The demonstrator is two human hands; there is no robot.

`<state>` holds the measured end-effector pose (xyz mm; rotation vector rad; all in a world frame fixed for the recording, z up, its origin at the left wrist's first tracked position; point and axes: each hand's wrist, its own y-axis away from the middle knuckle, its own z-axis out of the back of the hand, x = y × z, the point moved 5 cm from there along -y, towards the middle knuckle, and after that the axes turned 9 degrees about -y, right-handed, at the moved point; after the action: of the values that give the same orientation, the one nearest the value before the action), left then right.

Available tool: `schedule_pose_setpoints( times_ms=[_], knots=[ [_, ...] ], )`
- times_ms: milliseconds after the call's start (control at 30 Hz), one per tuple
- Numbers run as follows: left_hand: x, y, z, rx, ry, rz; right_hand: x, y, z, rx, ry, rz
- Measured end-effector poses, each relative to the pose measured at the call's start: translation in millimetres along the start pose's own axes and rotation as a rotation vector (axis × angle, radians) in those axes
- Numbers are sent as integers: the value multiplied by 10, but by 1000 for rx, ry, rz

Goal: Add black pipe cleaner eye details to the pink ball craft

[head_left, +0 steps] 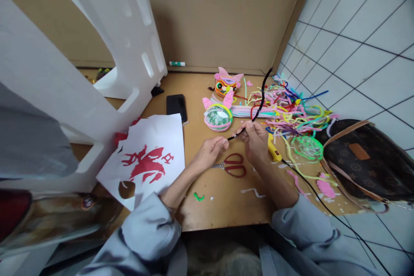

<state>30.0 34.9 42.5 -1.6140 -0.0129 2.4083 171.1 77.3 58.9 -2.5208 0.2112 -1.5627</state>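
Observation:
A black pipe cleaner [262, 100] runs between my two hands above the table, its long free end rising up and to the right. My left hand [211, 152] pinches one end of it. With fingers closed, my right hand [254, 138] grips it a little further along. Just beyond my hands sits a round green craft head [218, 116] with pink fuzzy ears and a yellow band. A finished-looking lion head [226, 84] in pink and orange stands behind it. Red-handled scissors [233, 166] lie on the table below my hands.
Loose colourful pipe cleaners [291, 108] pile up at right, near a yellow glue gun [274, 148] with a black cord. A brown handbag [368, 159] stands at the right edge. White paper with red cut-outs [176, 138] and a black phone [176, 107] lie left.

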Motion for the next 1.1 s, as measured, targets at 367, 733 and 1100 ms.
schedule_pose_setpoints(
  times_ms=[367, 733, 1100],
  knots=[
    [209, -26, -185, 185, 670, 290, -12, -128, 66, 52, -18, -48],
    [210, -2, -205, 190, 668, 304, -24, -119, 82, 16, -27, -33],
    [156, -41, 321, -422, 575, -43, -260, 246, -102, 940, 461, -699]
  ],
)
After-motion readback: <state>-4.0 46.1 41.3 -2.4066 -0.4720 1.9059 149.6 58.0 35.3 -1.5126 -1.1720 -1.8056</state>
